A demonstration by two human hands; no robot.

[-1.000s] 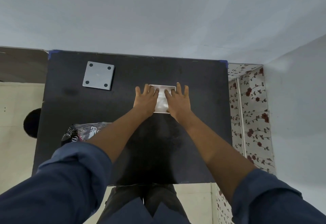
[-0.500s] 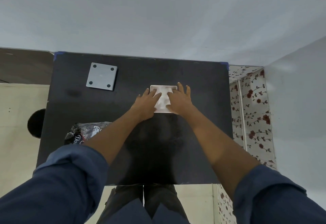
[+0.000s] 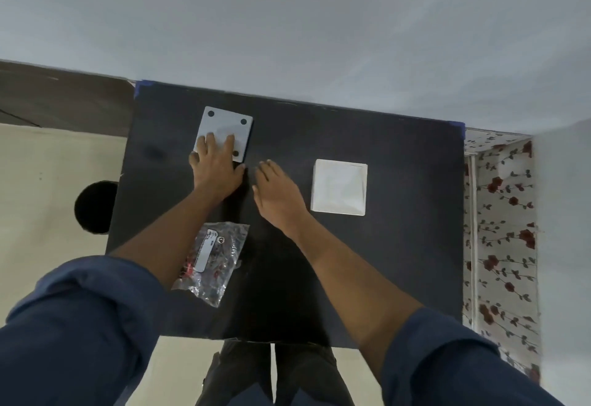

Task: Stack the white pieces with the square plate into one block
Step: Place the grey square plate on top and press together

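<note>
Black table (image 3: 399, 245), grey wall (image 3: 287, 21), floral covering (image 3: 502, 229).

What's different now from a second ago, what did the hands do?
Both hands let go of the white pieces, which sit bare on the black table. The left hand moved left and now lies flat on the square plate, fingers covering its near edge; no closed grip shows. The right hand hovers open between plate and pieces. The plate, white pieces and plastic bag look unmoved on the table.

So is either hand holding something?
Nothing is lifted. The left hand lies flat on the grey plate's near edge; the right hand is empty.
</note>
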